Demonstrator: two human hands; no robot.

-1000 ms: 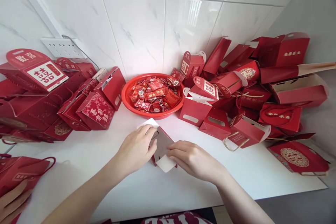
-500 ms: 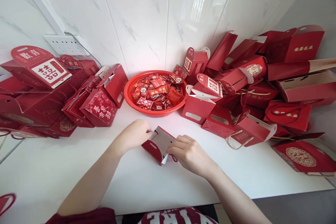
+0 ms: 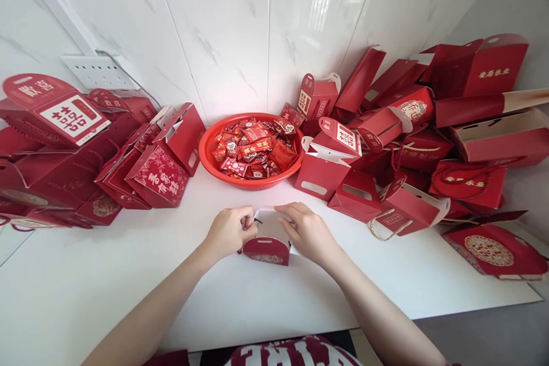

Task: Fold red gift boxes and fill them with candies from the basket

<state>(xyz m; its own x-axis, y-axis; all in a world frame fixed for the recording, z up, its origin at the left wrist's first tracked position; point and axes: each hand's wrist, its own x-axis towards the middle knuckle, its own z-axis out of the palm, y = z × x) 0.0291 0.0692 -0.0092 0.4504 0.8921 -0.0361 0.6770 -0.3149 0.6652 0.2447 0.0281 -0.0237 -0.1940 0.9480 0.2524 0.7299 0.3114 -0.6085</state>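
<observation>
A small red gift box (image 3: 268, 250) with a pale inside and a gold pattern on its front stands open on the white table, between my hands. My left hand (image 3: 234, 229) pinches the box's left side near a short dark cord end. At the right side, my right hand (image 3: 306, 227) has its fingers bent over the far edge, with the thumb apart from them; a white flap shows under it. Behind the box sits a red plastic basket (image 3: 206, 163) full of red-wrapped sweets (image 3: 257, 146).
Red gift boxes (image 3: 158, 176) are heaped at the left. A larger heap of red boxes (image 3: 321, 174) fills the right side of the white table (image 3: 206, 309). A socket strip (image 3: 100, 71) with a cable is on the tiled wall (image 3: 223, 28).
The small box has turned so its patterned front faces me. My left hand moved slightly right and down; my right hand shifted up to the box's far edge, its fingers less closed.
</observation>
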